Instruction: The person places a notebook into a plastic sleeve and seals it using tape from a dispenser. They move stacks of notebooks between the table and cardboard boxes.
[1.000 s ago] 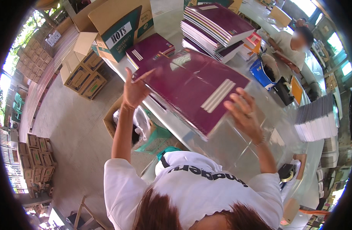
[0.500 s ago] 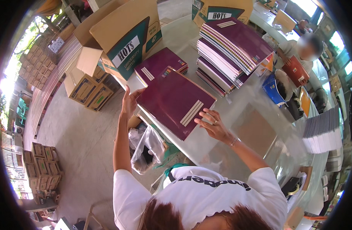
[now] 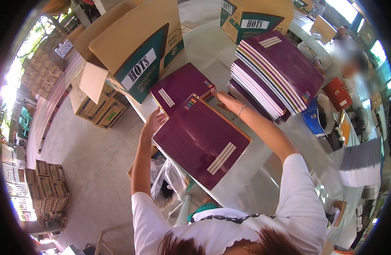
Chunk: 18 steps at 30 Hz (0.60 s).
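Observation:
A maroon spiral notebook (image 3: 199, 142) lies on the table's near left edge, its lower part close to me. Behind it is a low stack of maroon notebooks (image 3: 182, 87). My left hand (image 3: 153, 122) is closed at that stack's near left corner, next to the front notebook's left edge. My right hand (image 3: 225, 101) reaches across to the stack's right corner, thumb against its edge and other fingers partly hidden. To the right stands a tall leaning pile of spiral notebooks (image 3: 285, 63), maroon cover on top.
An open carton (image 3: 136, 46) stands at the table's back left, another carton (image 3: 255, 21) further back. Smaller boxes (image 3: 99, 102) are on the floor. Below the table edge hangs a clear plastic bag (image 3: 170, 180). A co-worker (image 3: 348, 63) sits right, near a red notebook (image 3: 338, 93) and stacked paper (image 3: 360, 163).
The front notebook has come nearer to me and now lies lower on the table edge. My right hand has left it for the back stack; my left hand has moved down slightly.

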{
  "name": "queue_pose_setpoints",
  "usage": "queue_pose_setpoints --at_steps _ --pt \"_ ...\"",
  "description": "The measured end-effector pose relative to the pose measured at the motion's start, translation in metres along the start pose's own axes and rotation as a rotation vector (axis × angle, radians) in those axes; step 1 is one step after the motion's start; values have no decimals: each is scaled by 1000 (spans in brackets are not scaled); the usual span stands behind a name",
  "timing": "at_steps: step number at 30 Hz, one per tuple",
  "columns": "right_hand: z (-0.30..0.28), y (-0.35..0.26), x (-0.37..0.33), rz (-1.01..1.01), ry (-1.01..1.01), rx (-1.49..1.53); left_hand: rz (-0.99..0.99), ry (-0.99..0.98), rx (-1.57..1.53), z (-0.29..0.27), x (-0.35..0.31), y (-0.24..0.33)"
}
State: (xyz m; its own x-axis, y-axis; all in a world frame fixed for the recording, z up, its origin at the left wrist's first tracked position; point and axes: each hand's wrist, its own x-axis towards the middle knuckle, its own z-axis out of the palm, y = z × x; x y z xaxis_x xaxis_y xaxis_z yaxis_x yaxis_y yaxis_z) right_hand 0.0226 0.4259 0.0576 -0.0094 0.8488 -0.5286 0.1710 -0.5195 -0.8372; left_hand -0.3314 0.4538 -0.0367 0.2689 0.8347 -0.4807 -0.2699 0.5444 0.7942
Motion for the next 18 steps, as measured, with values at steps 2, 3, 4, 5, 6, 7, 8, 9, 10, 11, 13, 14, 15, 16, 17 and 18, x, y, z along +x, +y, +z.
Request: queue_pose_setpoints --at_steps 2,3,4,5,6,7,8,9,10,11,13,14,15,16,17,18 --pt "-13 22 34 -31 32 133 -22 -74 -82 14 13 -2" --pt "-13 29 49 -51 34 195 -16 -68 -83 20 15 -1" --pt "-11 31 59 -68 32 256 -66 28 -100 26 16 0" --pt "-13 33 68 -70 26 256 -117 119 -116 33 18 3" --pt "-3 29 74 -67 3 388 -182 137 -169 26 12 11" --pt "0 33 79 -57 -6 520 -172 150 -175 25 10 14" --pt "-3 41 78 -218 -69 292 -192 155 -239 26 9 16" --pt "-9 53 78 -386 -90 79 -219 150 -300 33 11 17" --pt "-3 52 70 -431 -68 -20 -206 216 -302 32 7 13" --pt "6 48 66 -450 -68 -70 -209 234 -312 29 4 11" --pt "4 44 63 -412 -110 0 -208 269 -314 30 7 14" --pt "4 43 63 -377 -147 58 -206 273 -318 27 7 15" --pt "-1 46 64 -339 -172 117 -246 252 -292 28 11 17" --pt "-10 54 70 -655 -68 -293 -284 224 -262 33 14 21" --pt "-17 63 76 -953 44 -714 -283 216 -259 39 17 23" --pt "-17 65 79 -961 40 -712 -291 206 -235 39 19 24"
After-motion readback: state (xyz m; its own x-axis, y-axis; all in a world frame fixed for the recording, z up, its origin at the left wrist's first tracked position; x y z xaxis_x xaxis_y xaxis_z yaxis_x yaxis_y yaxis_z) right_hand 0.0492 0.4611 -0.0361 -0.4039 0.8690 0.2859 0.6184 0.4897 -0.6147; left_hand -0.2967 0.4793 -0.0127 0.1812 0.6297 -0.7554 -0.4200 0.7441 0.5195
